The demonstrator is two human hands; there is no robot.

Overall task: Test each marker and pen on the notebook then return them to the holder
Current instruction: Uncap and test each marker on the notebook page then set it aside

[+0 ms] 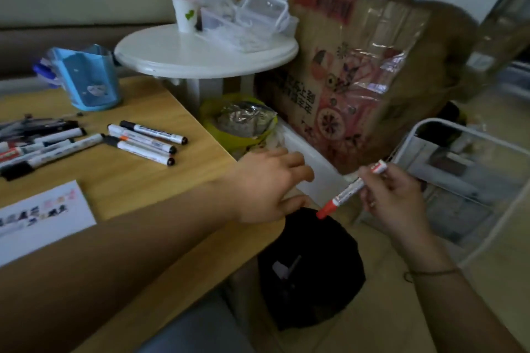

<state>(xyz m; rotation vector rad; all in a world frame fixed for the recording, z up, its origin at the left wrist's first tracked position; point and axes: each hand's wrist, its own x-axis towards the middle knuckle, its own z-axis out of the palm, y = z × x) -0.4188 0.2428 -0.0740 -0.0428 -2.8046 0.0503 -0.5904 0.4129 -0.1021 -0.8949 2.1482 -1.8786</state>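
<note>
right hand (pixel 393 198) is off past the desk's right edge, fingers pinched around a red marker (pixel 351 189), cap end pointing down-left, right above a black bin (pixel 312 269) on the floor. the marker is tilted, not upright, and i can't tell if the cap touches the bin's rim.

left hand (pixel 269 183) reaches across the right edge of the desk (pixel 177 198), fingers spread and loose, gripping nothing; the fingertips hang past the edge near a white box (pixel 309 160).

on the desk, three markers (pixel 143 142) with black caps lie side by side near the right edge, touching one another. a bigger heap of pens (pixel 37 146) sits at the left edge, overlapping, too blurred for me to count. the blue holder (pixel 89 80) stands at the back of the desk, tilted a little in this view, with something blue poking out on its left side. the notebook (pixel 43 218) lies open at the front left, a row of small colour marks across the page.

behind the desk, a round white table (pixel 206 51) carries a cup (pixel 185 14) and clear tubs (pixel 258 14). a cardboard box (pixel 358 71) stands to its right.
</note>
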